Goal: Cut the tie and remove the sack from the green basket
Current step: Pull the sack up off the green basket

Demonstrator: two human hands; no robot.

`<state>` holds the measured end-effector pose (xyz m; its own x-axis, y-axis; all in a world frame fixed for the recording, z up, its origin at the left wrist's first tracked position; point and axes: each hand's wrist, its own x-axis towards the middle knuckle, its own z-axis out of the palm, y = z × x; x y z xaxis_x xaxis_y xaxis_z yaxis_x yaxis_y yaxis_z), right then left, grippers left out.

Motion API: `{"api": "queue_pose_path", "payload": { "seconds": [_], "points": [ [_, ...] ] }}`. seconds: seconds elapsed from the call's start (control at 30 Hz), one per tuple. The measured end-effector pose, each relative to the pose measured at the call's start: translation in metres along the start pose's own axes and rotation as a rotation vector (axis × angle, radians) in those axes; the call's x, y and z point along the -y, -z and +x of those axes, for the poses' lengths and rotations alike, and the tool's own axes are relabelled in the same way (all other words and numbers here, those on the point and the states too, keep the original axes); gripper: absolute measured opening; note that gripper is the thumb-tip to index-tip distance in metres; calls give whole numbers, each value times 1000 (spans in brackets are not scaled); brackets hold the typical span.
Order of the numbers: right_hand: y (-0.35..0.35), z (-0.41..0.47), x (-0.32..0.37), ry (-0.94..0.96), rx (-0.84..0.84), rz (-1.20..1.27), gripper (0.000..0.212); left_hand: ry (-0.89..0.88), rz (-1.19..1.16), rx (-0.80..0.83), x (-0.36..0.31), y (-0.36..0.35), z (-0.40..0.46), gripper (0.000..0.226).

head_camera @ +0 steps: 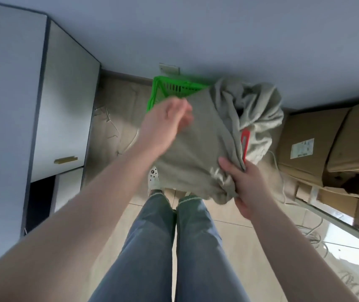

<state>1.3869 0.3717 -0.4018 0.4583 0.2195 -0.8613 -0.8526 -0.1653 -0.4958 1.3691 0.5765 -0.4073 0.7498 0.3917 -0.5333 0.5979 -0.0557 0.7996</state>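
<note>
My right hand [242,184] has its grip closed on a gathered near corner of the sack [198,149], fingers curled into the bunched cloth; a red-handled tool [245,142] stands up just beyond that hand, pressed against the fabric, and I cannot tell whether the hand holds it too. My left hand [165,125] lies against the sack's far-left side with loosely bent fingers; it is blurred, so I read it as pressing or steadying, not pinching.

The sack hangs in the air between the two hands, in front of my legs and over the near part of the green basket [163,92], which sits on the floor against the far wall. The mouth of the sack flops open at far right, so I judge the tie is already cut.

It looks like soft, coarse woven cloth: limp, light, easy to crease, not slippery. It should hold well wherever I bunch it. The gathered corner is a sound grip; the loose mouth would be the second.

Room to move: a white cabinet [65,101] closes off the left, cardboard boxes [318,144] stack on the right just beside the sack's mouth, and cables [311,236] trail on the floor at near right. The open way is up and toward me.
</note>
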Motion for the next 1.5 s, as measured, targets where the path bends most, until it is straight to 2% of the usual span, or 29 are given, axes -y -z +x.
{"api": "queue_pose_path", "payload": {
  "seconds": [0.1,0.17,0.2,0.27,0.3,0.33,0.37,0.4,0.47,0.5,0.53,0.6,0.67,0.7,0.73,0.8,0.83,0.87,0.93,1.03,1.1,1.13,1.2,1.27,1.33,1.37,1.4,1.43,1.5],
  "points": [
    [10,-14,-21,-86,11,52,31,-114,102,-305,-5,2,55,52],
    [10,-17,-24,-90,23,93,36,-107,211,-379,3,-11,74,62],
    [8,-17,-22,-71,30,106,36,-65,310,-255,15,-24,77,67],
    [4,-17,-12,4,74,156,35,53,580,348,39,-56,62,71],
    [2,-16,-5,57,112,191,33,70,607,513,49,-69,53,69],
    [-1,-17,5,107,158,229,30,58,519,469,57,-78,46,63],
    [-1,-15,11,144,187,269,26,44,415,318,64,-79,44,59],
    [0,-12,15,168,198,290,23,41,402,272,65,-76,45,59],
    [0,-3,12,129,197,204,21,174,611,550,68,-63,49,60],
    [0,2,7,78,208,84,17,239,666,569,75,-55,54,58],
    [-2,6,3,29,234,-52,16,245,617,475,75,-48,56,57],
    [-5,9,0,-3,291,-218,16,152,288,261,57,-41,64,65],
    [-11,5,1,22,371,-239,11,119,23,267,34,-47,72,76],
    [-14,4,2,32,411,-249,9,103,-1,310,25,-53,77,83],
    [-18,2,5,35,437,-264,9,65,66,355,16,-60,78,91],
    [-22,0,8,41,463,-304,9,-56,351,495,10,-75,83,102],
    [-22,-1,9,26,456,-303,8,-106,481,558,11,-76,84,99],
    [-20,-3,12,2,438,-263,9,-150,553,548,14,-74,86,90],
    [-10,-3,15,-35,305,-76,16,-175,557,360,17,-57,92,73],
    [9,13,5,19,-123,95,35,-61,480,35,34,-22,91,66],
    [9,28,1,67,-235,174,50,-28,473,24,40,-19,73,60],
    [6,37,2,91,-209,197,55,-36,446,91,40,-24,59,52],
    [0,54,6,77,-85,148,55,-4,300,365,33,-37,24,32],
    [0,62,16,-30,33,-11,34,102,107,634,25,-32,-3,15],
    [7,64,23,-101,58,-166,13,219,20,789,22,-13,-3,27],
    [11,64,26,-111,53,-205,11,198,43,798,21,-2,6,34],
    [12,63,28,-114,50,-211,14,153,88,719,15,5,17,40],
    [11,59,30,-114,62,-183,22,102,125,518,7,9,33,42],
    [4,51,33,-91,116,-92,42,26,183,-35,4,13,71,42]
  ]
}}
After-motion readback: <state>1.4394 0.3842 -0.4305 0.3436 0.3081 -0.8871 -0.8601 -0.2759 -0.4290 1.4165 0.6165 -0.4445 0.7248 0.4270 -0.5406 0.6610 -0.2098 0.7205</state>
